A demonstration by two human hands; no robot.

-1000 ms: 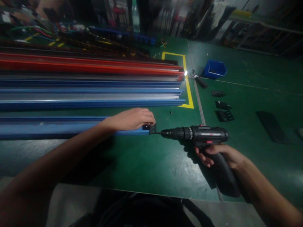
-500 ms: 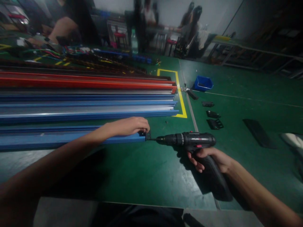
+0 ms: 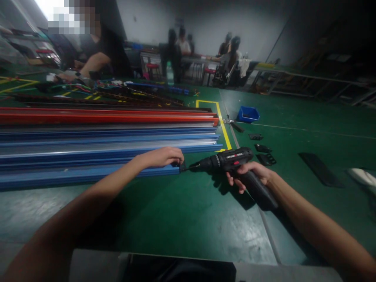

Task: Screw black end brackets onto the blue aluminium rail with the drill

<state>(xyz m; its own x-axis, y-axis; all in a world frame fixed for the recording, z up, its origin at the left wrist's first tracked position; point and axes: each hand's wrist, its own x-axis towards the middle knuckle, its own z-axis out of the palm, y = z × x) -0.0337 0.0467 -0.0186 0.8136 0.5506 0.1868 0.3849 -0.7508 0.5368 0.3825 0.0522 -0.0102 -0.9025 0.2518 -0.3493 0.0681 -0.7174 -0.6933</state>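
Observation:
A black cordless drill (image 3: pixel 235 156) is gripped in my right hand (image 3: pixel 252 174), its bit pointing left. The bit's tip meets a small black end cap (image 3: pixel 182 167) at the right end of the nearest blue metal profile (image 3: pixel 158 171). My left hand (image 3: pixel 166 156) rests over that end, its fingers curled and closed on the end cap. The fingertips partly cover the cap, so any screw there is hidden.
More blue profiles (image 3: pixel 117 152) and red profiles (image 3: pixel 117 116) lie behind. Right of them are pliers (image 3: pixel 236 126), a blue bin (image 3: pixel 248 114), several black end pieces (image 3: pixel 266 158) and a dark flat strip (image 3: pixel 319 168). A co-worker (image 3: pixel 100 51) works at the far left.
The drill has tilted, its rear and handle now higher in the picture, while the bit stays at the end cap. My left hand keeps its place on the profile's end. The camera view has shifted.

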